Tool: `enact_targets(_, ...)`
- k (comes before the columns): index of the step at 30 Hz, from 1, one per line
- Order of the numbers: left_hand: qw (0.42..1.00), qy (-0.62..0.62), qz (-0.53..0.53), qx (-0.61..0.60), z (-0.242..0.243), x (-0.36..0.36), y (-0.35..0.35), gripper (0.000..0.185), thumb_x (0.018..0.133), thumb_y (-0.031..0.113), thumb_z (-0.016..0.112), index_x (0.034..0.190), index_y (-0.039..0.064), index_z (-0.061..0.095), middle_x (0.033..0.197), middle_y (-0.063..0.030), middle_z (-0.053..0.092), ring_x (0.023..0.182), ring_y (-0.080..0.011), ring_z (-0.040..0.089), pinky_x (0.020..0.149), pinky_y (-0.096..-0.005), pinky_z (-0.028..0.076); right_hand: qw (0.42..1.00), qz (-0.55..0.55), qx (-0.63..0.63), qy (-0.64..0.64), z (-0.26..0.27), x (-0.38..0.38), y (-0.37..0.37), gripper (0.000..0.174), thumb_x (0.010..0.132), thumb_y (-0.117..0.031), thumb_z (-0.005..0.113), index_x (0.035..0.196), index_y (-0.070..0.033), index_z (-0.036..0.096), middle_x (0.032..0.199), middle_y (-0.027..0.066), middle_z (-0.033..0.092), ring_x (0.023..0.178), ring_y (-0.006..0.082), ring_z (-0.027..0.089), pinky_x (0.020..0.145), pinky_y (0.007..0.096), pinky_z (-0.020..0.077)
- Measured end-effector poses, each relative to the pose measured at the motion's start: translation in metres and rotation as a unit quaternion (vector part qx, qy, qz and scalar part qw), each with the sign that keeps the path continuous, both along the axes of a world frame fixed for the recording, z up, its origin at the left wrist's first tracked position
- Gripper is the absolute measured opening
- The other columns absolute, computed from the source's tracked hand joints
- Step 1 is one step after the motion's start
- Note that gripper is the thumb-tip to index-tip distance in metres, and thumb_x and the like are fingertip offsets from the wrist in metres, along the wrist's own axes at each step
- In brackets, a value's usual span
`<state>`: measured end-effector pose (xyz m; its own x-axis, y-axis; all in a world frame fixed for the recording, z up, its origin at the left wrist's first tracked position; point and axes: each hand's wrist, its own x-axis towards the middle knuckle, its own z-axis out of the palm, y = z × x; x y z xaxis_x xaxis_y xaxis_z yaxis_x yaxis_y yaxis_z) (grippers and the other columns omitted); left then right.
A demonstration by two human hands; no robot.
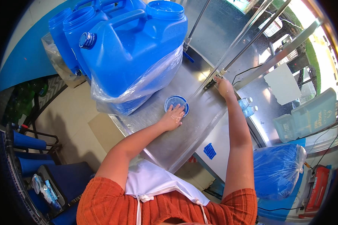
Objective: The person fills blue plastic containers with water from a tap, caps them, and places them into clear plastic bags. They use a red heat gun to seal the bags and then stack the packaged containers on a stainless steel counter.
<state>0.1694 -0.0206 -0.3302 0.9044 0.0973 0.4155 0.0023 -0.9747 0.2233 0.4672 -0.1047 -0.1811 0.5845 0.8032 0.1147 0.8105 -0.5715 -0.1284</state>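
Observation:
My left hand (173,116), wet and with spread fingers, rests on the near edge of a round blue lid (171,101) lying on the stainless steel counter. A thin stream of water appears to fall at the lid beside my fingertips. Up and to the right, the fingers of my right hand (224,86) are at the black handle of a valve (211,83) on a metal pipe; how firmly they close on it is hard to tell. Left of the lid stands a large blue plastic jug (135,56) without its big cap, its lower part in clear plastic film.
More blue jugs (80,17) stand behind at the upper left. A second valve with a blue handle (188,57) is near the big jug. Small water bottles (250,110), a blue mesh piece (209,151) and a tied plastic bag of blue things (278,171) are at the right. Blue chairs (70,180) stand lower left.

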Motion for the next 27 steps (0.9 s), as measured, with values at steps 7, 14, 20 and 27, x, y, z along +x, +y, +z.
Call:
enact_targets(7, 0.995, 0.031, -0.003, -0.09, 0.032, -0.021, -0.002, 0.024, 0.073, 0.011, 0.063, 0.094, 0.0, 0.064, 0.101, -0.017, 0.06, 0.102, -0.0341, 0.056, 0.088, -0.0428, 0.046, 0.995, -0.028, 0.008, -0.095, -0.013, -0.015, -0.006, 0.035, 0.093, -0.013, 0.046, 0.126, -0.025, 0.05, 0.087, 0.0172, 0.067, 0.082, 0.0364, 0.065, 0.074, 0.0476, 0.0486)
enact_targets(14, 0.934, -0.325, 0.129, 0.068, 0.268, -0.014, 0.065, 0.005, 0.075, 0.005, 0.058, 0.078, 0.005, 0.062, 0.087, -0.0152, 0.059, 0.086, -0.0318, 0.056, 0.075, -0.0419, 0.047, 0.994, -0.064, 0.084, -0.028, -0.027, -0.016, -0.012, 0.034, 0.095, -0.019, 0.047, 0.129, -0.025, 0.042, 0.087, 0.0199, 0.065, 0.083, 0.0393, 0.063, 0.072, 0.0496, 0.0469)
enact_targets(20, 0.786, -0.249, 0.563, 0.061, 0.375, -0.033, 0.148, 0.031, 0.084, 0.023, 0.051, 0.095, 0.0, 0.068, 0.103, -0.0215, 0.063, 0.1, -0.0348, 0.059, 0.078, -0.0453, 0.043, 0.943, -0.009, 0.034, -0.332, -0.027, -0.083, -0.011, 0.047, 0.093, -0.023, 0.049, 0.139, -0.017, 0.04, 0.13, 0.0195, 0.05, 0.126, 0.0315, 0.044, 0.098, 0.0512, 0.0361)
enact_targets(27, 0.852, -0.13, 0.501, 0.083, 0.357, -0.038, 0.169, 0.034, 0.088, 0.033, 0.05, 0.08, 0.009, 0.073, 0.079, -0.0109, 0.071, 0.075, -0.0299, 0.068, 0.07, -0.0433, 0.047, 0.966, 0.219, 0.111, -0.076, -0.123, -0.243, -0.055, 0.032, 0.079, -0.017, 0.063, 0.11, -0.008, 0.063, 0.1, 0.0145, 0.054, 0.103, 0.0336, 0.049, 0.096, 0.0484, 0.0369)
